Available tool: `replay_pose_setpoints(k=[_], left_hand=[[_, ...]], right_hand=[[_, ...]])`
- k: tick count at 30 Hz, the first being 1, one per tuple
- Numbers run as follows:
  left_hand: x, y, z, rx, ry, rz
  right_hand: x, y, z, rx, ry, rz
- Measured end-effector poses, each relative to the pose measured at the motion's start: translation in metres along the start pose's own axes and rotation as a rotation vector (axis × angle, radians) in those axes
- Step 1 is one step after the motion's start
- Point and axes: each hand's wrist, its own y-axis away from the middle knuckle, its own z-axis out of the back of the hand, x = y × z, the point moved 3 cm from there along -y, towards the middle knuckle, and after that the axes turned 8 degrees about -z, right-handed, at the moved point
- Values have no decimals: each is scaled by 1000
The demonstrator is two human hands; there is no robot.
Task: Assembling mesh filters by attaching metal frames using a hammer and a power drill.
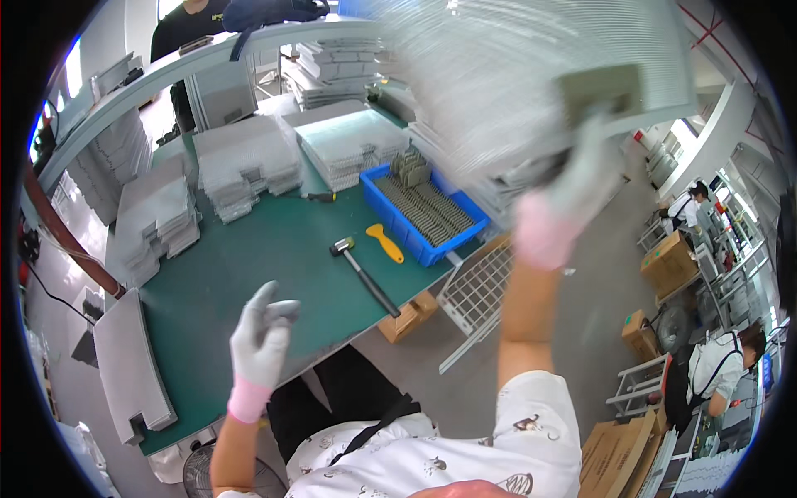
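My right hand, gloved in white with a pink cuff, is raised at the upper right and gripping a large silver finned metal panel by its lower edge. Motion smears both the panel and the fingers. A dull tan plate shows on the panel just above the hand. Over the near edge of the green table, my left hand hangs with its fingers loosely bent and apart, holding nothing. A blue bin with rows of small tan plates stands below the raised panel.
A hammer, a yellow-handled tool and a dark-handled tool lie on the table. Stacks of silver panels line its far side. One panel lies at the left edge. People work at the right; another person stands behind.
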Motion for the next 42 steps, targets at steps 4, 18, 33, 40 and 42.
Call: replay_pose_setpoints(k=[4, 18, 33, 40, 42], left_hand=[[34, 3, 61, -172, -210, 104], [129, -26, 227, -231, -846, -68], [158, -189, 399, -183, -1375, 589], [158, -231, 407, -174, -1363, 653], [147, -235, 397, -201, -1320, 683]], right_hand=[[33, -160, 31, -112, -640, -186], [-33, -99, 6, -54, 1037, 744], [-184, 241, -139, 1185, 691, 213], [-201, 165, -340, 1005, 257, -84], [-225, 152, -389, 1042, 289, -252]])
